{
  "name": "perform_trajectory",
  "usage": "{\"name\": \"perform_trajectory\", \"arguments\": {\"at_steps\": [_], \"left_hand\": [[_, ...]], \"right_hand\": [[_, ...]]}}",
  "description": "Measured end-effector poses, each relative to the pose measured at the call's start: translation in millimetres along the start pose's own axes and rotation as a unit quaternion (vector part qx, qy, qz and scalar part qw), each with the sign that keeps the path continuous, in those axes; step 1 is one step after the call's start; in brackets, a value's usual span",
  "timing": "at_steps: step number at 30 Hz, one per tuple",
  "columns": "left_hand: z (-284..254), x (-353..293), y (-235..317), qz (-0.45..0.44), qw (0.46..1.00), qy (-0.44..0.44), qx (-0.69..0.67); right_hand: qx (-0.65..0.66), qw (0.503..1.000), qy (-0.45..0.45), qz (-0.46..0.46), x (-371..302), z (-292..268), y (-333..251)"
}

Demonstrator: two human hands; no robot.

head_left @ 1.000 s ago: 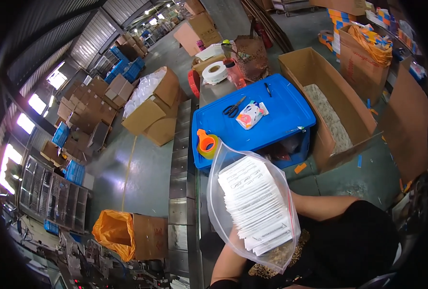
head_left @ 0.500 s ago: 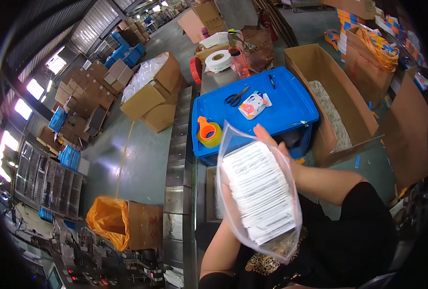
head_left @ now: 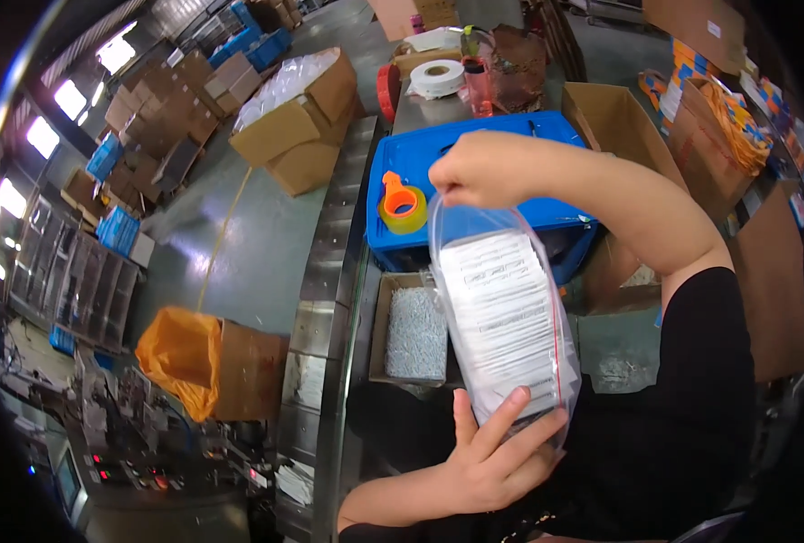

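A clear plastic bag (head_left: 551, 344) holds a stack of white printed paper slips (head_left: 501, 308), with a red line along its right side. My right hand (head_left: 481, 169) is closed on the bag's upper edge, fingers pinched together above the blue lid. Lower down, my left hand (head_left: 501, 457) lies against the bag's bottom end with its fingers spread over the front. The bag leans in front of my body. Beyond it is a blue plastic box (head_left: 400, 154), bearing a tape roll in an orange and yellow dispenser (head_left: 403, 206); my right hand and forearm cover part of its lid.
A small carton (head_left: 417, 330) with pale fine contents stands left of the bag. Farther left are a metal conveyor (head_left: 322, 271) and a carton with an orange liner (head_left: 185, 357). Right lies a long open carton (head_left: 623, 127). A white roll (head_left: 437, 77) sits behind the box.
My right hand has moved from the bag's right side to its top edge. My left hand has come from beneath onto the lower front. The view has shifted, revealing the small carton.
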State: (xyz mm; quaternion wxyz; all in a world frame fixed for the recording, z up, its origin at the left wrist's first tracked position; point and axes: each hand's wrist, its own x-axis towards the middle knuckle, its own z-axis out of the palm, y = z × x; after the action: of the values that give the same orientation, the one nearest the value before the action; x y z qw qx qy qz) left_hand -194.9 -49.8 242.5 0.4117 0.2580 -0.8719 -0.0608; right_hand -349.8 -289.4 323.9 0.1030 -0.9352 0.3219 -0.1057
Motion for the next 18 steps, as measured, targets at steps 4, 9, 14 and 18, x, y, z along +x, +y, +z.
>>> {"name": "perform_trajectory", "arguments": {"at_steps": [4,9,14,18], "left_hand": [[-47.4,-14.8,-10.1,-0.022,0.989,0.057,0.132],[-90.4,-42.3,-16.4,-0.181,0.964,0.041,0.189],[-68.5,-107.9,-81.4,-0.283,0.943,0.014,0.172],[-32.2,-175.8,-141.3,-0.379,0.913,0.003,0.152]], "right_hand": [[0.000,0.998,0.042,-0.052,23.6,-6.4,-17.7],[0.046,0.998,0.027,-0.025,66.6,-5.7,-32.8],[0.030,0.995,-0.092,-0.026,102.7,80.2,0.3],[0.021,0.991,-0.131,0.023,126.5,186.2,36.2]]}}
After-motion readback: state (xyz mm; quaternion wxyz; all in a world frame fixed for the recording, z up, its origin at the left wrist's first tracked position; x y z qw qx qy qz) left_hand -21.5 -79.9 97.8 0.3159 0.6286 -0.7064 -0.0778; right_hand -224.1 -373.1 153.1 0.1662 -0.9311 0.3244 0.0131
